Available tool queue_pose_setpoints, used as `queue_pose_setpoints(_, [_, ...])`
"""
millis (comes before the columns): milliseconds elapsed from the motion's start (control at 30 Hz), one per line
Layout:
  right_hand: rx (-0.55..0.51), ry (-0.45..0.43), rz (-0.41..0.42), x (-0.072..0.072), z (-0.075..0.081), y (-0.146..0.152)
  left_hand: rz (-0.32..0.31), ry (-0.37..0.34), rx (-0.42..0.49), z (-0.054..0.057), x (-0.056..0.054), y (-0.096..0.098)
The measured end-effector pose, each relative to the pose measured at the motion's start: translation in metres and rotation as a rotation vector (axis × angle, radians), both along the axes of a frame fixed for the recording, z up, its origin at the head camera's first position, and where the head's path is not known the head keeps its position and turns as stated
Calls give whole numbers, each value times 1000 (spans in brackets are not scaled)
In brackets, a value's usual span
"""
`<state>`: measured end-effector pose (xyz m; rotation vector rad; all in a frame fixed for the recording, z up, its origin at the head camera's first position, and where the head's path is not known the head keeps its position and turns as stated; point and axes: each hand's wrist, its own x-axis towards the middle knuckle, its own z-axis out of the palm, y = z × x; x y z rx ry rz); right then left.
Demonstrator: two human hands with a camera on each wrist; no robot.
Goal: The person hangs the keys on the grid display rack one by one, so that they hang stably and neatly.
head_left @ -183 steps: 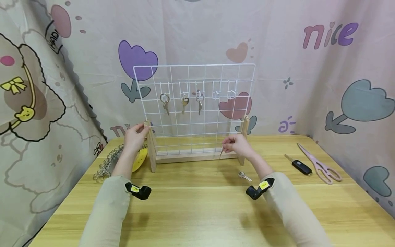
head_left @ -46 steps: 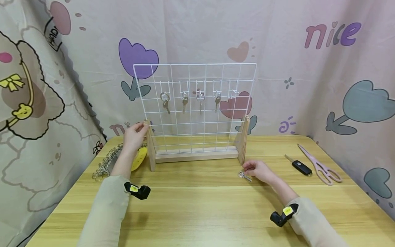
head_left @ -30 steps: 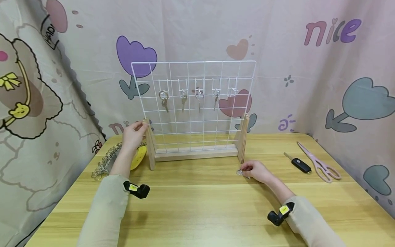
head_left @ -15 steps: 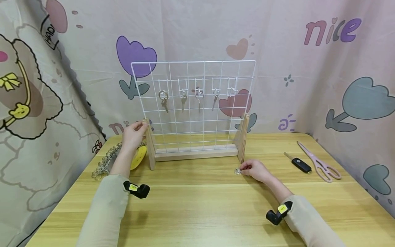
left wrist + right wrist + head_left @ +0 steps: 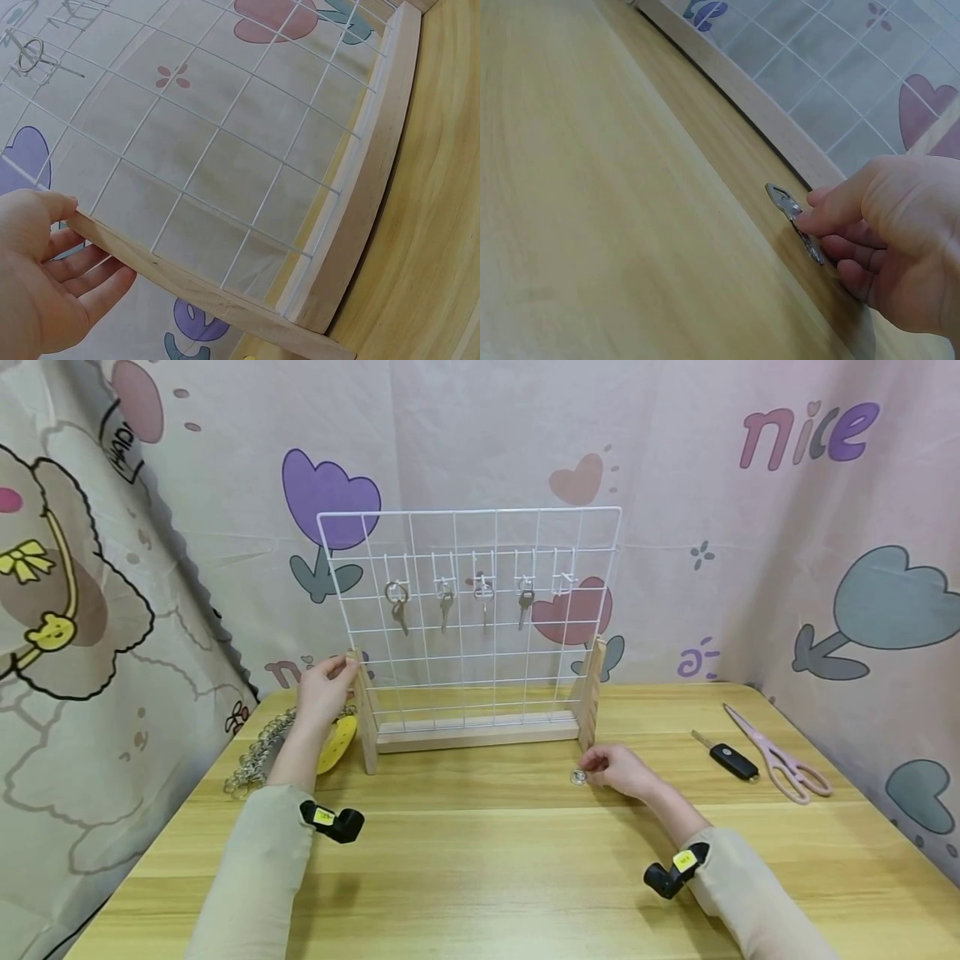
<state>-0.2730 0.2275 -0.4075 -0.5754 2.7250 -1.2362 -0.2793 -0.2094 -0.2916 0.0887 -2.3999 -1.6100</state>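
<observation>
My left hand point(image 5: 322, 693) holds the top of the left wooden post point(image 5: 150, 262) of a white wire grid rack point(image 5: 480, 681), thumb on one side and fingers on the other. Low at the rack's right foot, my right hand point(image 5: 618, 771) pinches a small silver key point(image 5: 784, 201) between thumb and fingers. Part of that key is hidden by the thumb; its round head point(image 5: 578, 777) points left. Several keys hang from white hooks on the grid, among them one on a large ring point(image 5: 397, 593) and a dark-headed key point(image 5: 527, 599). The rightmost hook point(image 5: 563, 583) carries no key.
On the right of the wooden table point(image 5: 480, 877) lie a black car key point(image 5: 733, 762) and pink scissors point(image 5: 780, 760). Behind my left hand are a heap of metal chain or rings point(image 5: 258, 756) and a yellow object point(image 5: 339, 743). A printed curtain point(image 5: 480, 435) closes the back.
A key that my right hand held before the grid now hangs on the fourth hook. My right hand went down to the table key, which shifted slightly left. The left hand kept its place.
</observation>
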Motion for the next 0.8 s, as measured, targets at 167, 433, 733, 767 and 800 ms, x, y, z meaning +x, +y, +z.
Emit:
queue_pose_setpoints(167, [10,9,-4,0,0,-2,-1,3,3,1,1,0])
queue_pose_setpoints(433, [19,19,-17,0,-3,-4,-5,8,9,0,1,0])
queue_pose_setpoints(733, [51,11,-17,0,-3,-5,1,-6,9,1,1,1])
queue_pose_setpoints(767, [53,5,-16,0,-2,-5,1,-8,9,1,1,1])
queue_pose_setpoints(800, [53,-1,-14,0,-1,-5,2,-11,8,1,1,1])
